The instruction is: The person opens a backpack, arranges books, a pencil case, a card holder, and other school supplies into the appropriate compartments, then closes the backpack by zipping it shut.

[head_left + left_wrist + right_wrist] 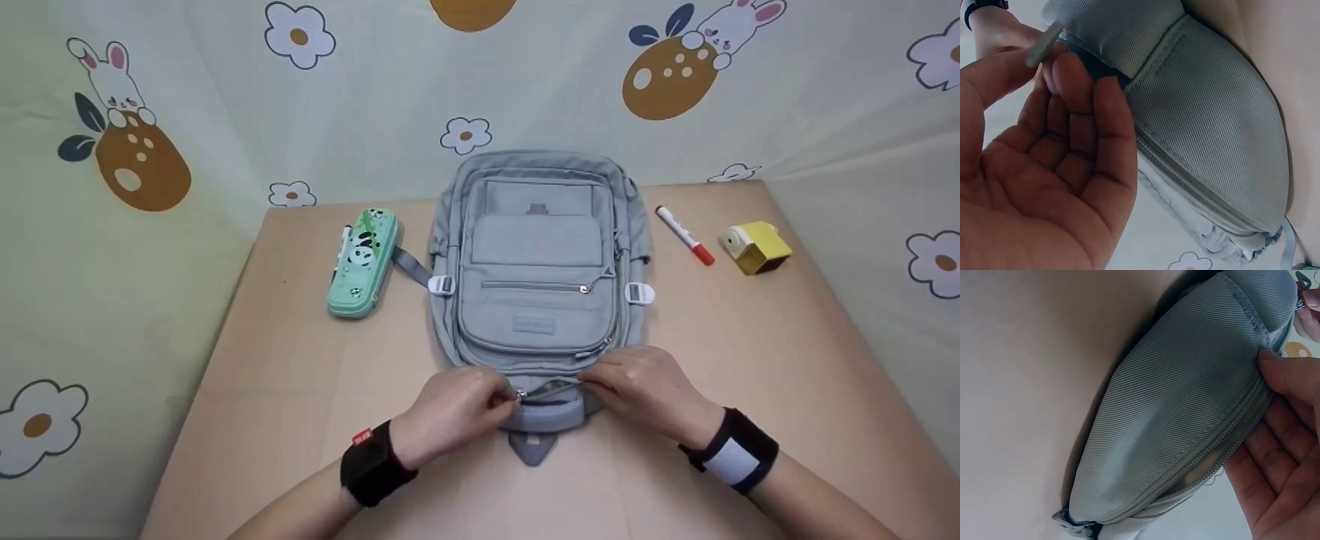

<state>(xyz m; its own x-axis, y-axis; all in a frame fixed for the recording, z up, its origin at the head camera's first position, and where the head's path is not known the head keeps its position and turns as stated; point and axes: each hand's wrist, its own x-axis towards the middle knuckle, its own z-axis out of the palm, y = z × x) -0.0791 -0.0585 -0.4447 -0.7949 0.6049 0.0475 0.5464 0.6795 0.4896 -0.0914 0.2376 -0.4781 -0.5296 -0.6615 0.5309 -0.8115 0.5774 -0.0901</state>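
A grey backpack [536, 240] lies front side up on the table, its top handle end toward the person. At that end my left hand [459, 399] pinches a metal zipper pull [1045, 45] between thumb and forefinger. My right hand [646, 386] grips the fabric edge beside the same zipper, thumb on the outer cloth. In the right wrist view the zipper teeth [1202, 461] stand parted along the right side, with a narrow gap between the two rows. On the left side the zipper teeth [1168, 169] run close together.
To the left of the backpack lies a green panda pencil case [364, 262], with a marker [343, 247] along its left edge. A red-capped marker [684, 234] and a yellow box-shaped object [757, 246] lie to the right. A patterned cloth [375, 97] hangs behind the table [300, 420].
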